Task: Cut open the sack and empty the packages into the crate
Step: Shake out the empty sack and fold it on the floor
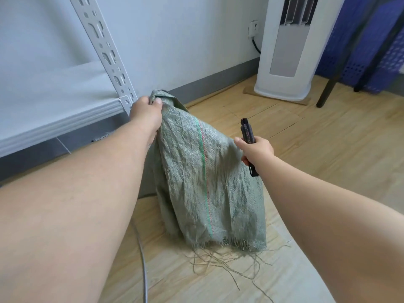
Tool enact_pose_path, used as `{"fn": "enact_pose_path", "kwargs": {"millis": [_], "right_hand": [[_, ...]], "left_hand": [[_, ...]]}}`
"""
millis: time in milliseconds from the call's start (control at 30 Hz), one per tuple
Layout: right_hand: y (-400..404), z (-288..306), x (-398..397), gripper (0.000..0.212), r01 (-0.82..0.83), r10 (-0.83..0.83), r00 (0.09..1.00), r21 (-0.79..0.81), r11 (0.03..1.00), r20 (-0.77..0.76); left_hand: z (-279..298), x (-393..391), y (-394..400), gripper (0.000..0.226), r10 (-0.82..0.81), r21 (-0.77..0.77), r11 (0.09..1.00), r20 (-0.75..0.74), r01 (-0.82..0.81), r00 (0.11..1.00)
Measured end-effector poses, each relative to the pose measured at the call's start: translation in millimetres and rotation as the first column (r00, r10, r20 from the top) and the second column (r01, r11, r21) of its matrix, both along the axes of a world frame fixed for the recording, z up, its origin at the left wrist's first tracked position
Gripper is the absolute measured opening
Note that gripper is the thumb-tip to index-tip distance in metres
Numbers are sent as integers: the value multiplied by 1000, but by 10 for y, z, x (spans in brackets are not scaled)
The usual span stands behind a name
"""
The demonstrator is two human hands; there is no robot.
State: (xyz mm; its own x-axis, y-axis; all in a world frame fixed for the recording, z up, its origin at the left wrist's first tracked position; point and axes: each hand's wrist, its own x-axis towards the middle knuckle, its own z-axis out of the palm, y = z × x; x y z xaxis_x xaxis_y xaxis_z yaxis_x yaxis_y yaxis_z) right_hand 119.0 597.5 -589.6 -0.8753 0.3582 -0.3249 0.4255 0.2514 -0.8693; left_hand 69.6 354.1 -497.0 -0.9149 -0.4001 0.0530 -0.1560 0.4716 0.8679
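Observation:
A grey-green woven sack (pixel 203 182) with a green and red stripe hangs over the wooden floor, its frayed lower edge trailing loose threads. My left hand (pixel 145 113) grips the sack's top corner and holds it up. My right hand (pixel 254 150) is closed around a black utility knife (pixel 247 133), which points up and away just right of the sack, apart from the fabric. I cannot tell whether its blade is out. No packages show; the sack looks limp and flat. Blue perforated crates (pixel 363 51) stand at the far right.
A white metal shelf (pixel 63 119) with a slotted upright stands close on the left. A white tower appliance (pixel 286 51) stands against the wall, plugged into a socket. Dark table legs (pixel 332 82) cross in front of the crates. A grey cable (pixel 143 259) runs along the floor.

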Motion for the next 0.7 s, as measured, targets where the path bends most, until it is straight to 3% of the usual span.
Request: {"fn": "enact_pose_path", "kwargs": {"millis": [100,300,533,700], "right_hand": [[-39,-47,-36,39,29,-30,999,25,999,25],[105,-168,-64,61,339,-339,927,29,941,159],[90,-153,13,55,337,-317,935,-122,934,156],[124,-104,-80,72,351,-299,924,-217,911,237]], "left_hand": [[5,-32,-26,27,47,139,989,-27,-43,999],[151,-15,-210,20,88,428,900,3,-81,996],[116,-18,-305,19,-8,606,795,43,-20,999],[141,-45,-464,21,41,623,781,14,-41,999]]}}
